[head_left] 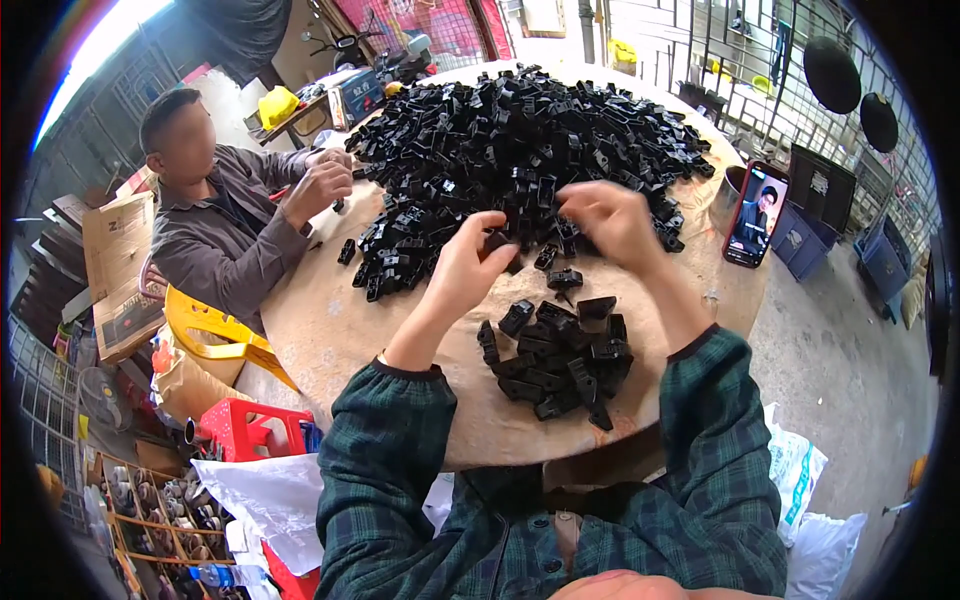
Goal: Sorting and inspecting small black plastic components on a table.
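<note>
Black parts [530, 130] lie near both hands [464, 264] [615, 226], apart, grip unclear; a brown carton [122, 268] bears print.

The tan bench [350, 335] is heaped with a big pile of black parts [520, 140]; a smaller pile [558, 358] and a phone [757, 215] are set near its edge
</note>
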`<state>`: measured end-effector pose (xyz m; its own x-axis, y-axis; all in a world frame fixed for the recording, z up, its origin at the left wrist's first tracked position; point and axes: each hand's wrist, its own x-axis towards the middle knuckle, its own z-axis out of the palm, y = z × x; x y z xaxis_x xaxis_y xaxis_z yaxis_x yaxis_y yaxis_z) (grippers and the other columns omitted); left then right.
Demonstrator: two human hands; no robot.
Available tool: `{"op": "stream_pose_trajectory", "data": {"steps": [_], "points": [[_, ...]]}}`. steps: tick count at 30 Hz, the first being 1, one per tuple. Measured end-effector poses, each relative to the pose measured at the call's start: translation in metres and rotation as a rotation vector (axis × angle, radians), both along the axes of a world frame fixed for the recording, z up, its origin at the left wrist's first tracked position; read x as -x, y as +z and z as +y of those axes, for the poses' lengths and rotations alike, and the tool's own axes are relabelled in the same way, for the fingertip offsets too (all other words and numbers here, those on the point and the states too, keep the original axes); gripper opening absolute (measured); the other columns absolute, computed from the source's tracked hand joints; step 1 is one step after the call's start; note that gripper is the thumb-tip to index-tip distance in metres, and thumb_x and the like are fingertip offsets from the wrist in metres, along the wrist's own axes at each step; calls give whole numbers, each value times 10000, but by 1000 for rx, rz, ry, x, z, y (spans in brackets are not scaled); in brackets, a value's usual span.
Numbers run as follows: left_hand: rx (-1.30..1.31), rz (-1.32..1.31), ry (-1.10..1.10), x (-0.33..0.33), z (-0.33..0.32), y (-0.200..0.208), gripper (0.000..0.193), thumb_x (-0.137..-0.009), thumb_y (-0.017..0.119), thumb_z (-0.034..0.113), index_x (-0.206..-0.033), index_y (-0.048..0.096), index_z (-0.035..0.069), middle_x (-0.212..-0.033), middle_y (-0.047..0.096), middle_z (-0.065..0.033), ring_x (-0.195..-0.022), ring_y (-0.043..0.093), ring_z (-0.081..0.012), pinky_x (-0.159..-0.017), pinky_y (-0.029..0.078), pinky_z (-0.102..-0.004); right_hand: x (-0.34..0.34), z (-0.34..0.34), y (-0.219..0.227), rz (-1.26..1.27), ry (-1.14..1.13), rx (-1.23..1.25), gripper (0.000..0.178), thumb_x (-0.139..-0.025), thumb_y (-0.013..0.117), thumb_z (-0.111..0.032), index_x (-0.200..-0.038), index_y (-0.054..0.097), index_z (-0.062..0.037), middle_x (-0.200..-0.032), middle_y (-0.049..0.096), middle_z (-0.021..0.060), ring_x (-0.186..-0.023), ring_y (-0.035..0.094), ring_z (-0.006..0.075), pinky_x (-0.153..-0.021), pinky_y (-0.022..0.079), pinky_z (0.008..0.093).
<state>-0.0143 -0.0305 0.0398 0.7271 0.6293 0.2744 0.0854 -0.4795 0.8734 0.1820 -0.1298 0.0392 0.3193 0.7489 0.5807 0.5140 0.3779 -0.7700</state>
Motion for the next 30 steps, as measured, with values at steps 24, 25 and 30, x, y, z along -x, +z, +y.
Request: {"op": "stream_pose_trajectory", "data": {"steps": [24, 25, 30], "points": [[-643, 87, -192, -51, -22, -40, 168, -700, 679, 68, -818, 568, 27, -892, 556, -108, -910, 512, -295, -801, 431, -359, -92, -5, -15, 107, -229, 120, 185, -842, 611, -141, -913, 584, 28, -795, 623, 44, -749, 608, 101, -643, 492, 243], [-684, 86, -218, -49, -21, -41, 173, -696, 678, 65, -815, 557, 29, -861, 569, -106, -890, 517, -295, -798, 430, -357, -78, -5, -7, 108, -219, 123, 185, -842, 611, -141, -913, 584, 28, -795, 623, 44, -749, 608, 101, -643, 492, 243], [-502, 118, -179, -48, -28, -39, 245, -691, 672, 34, -907, 557, 14, -848, 598, -118, -826, 562, -287, -753, 460, -348, -19, -19, 21, 385, 231, 243, 276, -888, 522, -88, -1135, 428, -6, -931, 597, 88, -831, 617, 170, -678, 541, 277]]}}
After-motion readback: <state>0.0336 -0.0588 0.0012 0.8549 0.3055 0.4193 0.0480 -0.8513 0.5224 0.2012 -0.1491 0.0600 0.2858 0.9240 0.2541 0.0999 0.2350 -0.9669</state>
